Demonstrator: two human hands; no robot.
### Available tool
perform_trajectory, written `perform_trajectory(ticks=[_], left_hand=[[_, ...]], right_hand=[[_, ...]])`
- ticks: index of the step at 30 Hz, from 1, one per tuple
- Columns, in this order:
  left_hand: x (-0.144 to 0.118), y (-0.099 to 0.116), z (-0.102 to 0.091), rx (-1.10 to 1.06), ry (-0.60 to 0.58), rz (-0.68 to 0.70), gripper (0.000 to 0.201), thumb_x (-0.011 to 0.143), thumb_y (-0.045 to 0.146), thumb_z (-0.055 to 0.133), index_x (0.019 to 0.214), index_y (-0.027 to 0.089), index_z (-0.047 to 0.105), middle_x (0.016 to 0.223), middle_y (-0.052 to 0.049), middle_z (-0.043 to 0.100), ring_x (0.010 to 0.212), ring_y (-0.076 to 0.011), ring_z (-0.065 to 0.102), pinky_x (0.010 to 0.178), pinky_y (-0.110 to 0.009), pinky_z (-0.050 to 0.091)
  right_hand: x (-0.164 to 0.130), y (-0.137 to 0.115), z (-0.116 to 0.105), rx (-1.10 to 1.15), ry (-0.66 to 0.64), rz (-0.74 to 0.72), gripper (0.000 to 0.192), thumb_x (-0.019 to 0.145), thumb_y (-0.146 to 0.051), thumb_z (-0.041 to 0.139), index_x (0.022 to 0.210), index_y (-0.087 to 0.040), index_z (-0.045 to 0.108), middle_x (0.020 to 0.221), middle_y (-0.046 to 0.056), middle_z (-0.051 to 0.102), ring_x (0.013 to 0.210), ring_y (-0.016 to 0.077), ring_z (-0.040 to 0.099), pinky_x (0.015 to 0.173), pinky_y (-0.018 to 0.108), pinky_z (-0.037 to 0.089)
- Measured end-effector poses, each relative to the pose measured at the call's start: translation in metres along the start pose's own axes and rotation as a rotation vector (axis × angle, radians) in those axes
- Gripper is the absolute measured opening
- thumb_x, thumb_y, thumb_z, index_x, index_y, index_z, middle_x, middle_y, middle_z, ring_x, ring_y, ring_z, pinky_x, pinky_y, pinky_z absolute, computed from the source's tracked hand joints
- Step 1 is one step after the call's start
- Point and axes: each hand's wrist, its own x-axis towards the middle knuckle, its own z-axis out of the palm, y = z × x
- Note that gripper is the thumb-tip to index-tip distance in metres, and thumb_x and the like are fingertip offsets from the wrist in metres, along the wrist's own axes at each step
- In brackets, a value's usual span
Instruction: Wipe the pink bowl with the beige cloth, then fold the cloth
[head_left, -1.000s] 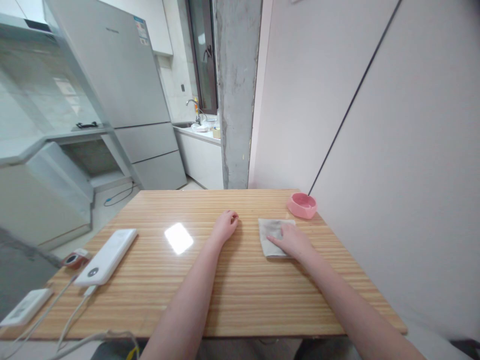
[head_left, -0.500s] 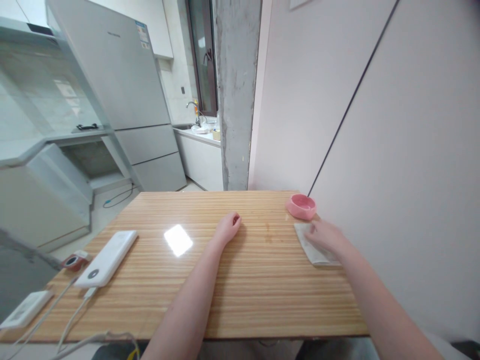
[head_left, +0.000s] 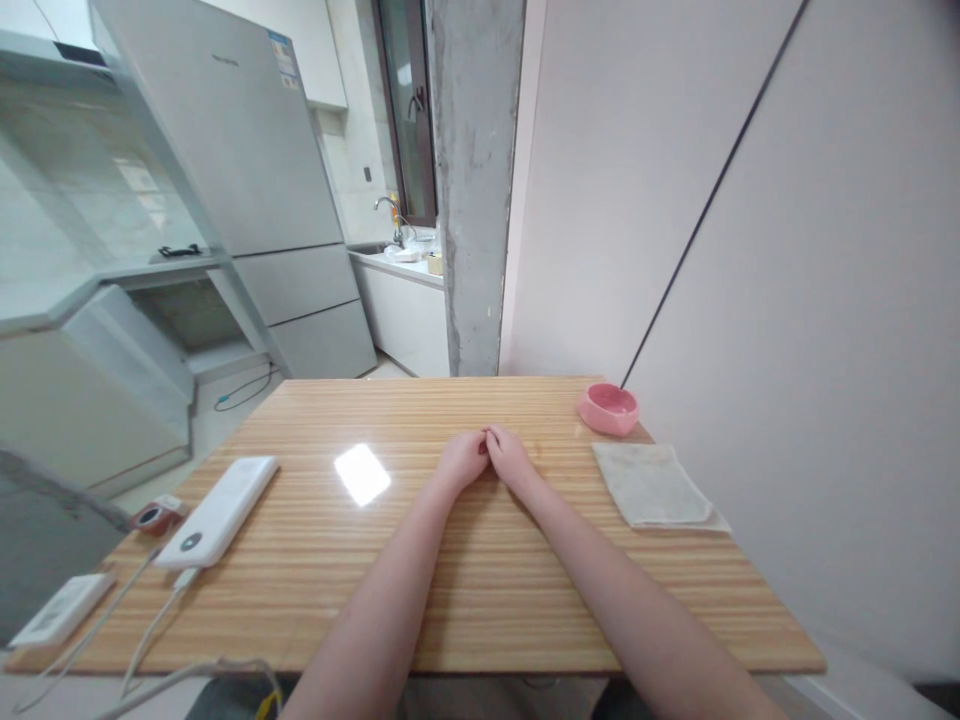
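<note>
Here we rested both hands together at the middle of the table [head_left: 465,590], a pause in which nothing was being handled. Our left hand [head_left: 463,460] lay loosely curled on the wood, its grip closed on nothing, and our right hand [head_left: 510,458] lay beside it, likewise curled and empty, the knuckles of the two touching. The folded cloth [head_left: 654,484] lay flat and free near the right edge of the table, well apart from either hand, with the pink bowl [head_left: 608,408] just beyond its far corner by the wall. We judged the wiping step to be set aside at this point; any return to the cloth would have called for the right hand to uncurl, reach rightward and press flat upon it. At the left of the table lay a white power bank [head_left: 217,512] with its cable [head_left: 150,630], and a small white device [head_left: 60,622] near the corner
</note>
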Motion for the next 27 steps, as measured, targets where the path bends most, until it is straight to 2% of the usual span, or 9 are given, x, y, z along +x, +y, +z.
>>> perform_trajectory(ticks=[7, 15, 27], left_hand=[[-0.0014, 0.0021, 0.0016, 0.051, -0.004, -0.013, 0.024, 0.082, 0.020, 0.045, 0.088, 0.019, 0.068, 0.088, -0.010, 0.071, 0.081, -0.0214, 0.064, 0.068, -0.028, 0.041], [-0.0023, 0.0026, 0.0016, 0.066, 0.005, -0.013, 0.025, 0.082, 0.020, 0.044, 0.089, 0.018, 0.068, 0.088, -0.011, 0.071, 0.082, -0.0226, 0.064, 0.067, -0.029, 0.041], [0.0023, -0.0034, -0.0020, 0.023, -0.032, -0.024, 0.026, 0.081, 0.015, 0.043, 0.076, 0.015, 0.068, 0.072, -0.007, 0.067, 0.066, -0.0151, 0.055, 0.060, -0.025, 0.032]], right_hand=[[0.0005, 0.0042, -0.0041, 0.027, 0.001, -0.038, 0.028, 0.088, -0.016, 0.034, 0.079, -0.019, 0.061, 0.083, 0.004, 0.068, 0.084, 0.0169, 0.060, 0.079, 0.027, 0.045], [0.0015, 0.0076, -0.0010, 0.082, 0.006, -0.047, 0.025, 0.087, -0.014, 0.036, 0.075, -0.019, 0.058, 0.078, 0.003, 0.065, 0.078, 0.0155, 0.059, 0.075, 0.025, 0.043], [0.0019, 0.0110, 0.0035, 0.069, 0.048, -0.107, 0.025, 0.086, -0.018, 0.036, 0.067, -0.020, 0.051, 0.073, 0.002, 0.060, 0.075, 0.0161, 0.054, 0.071, 0.026, 0.039]])
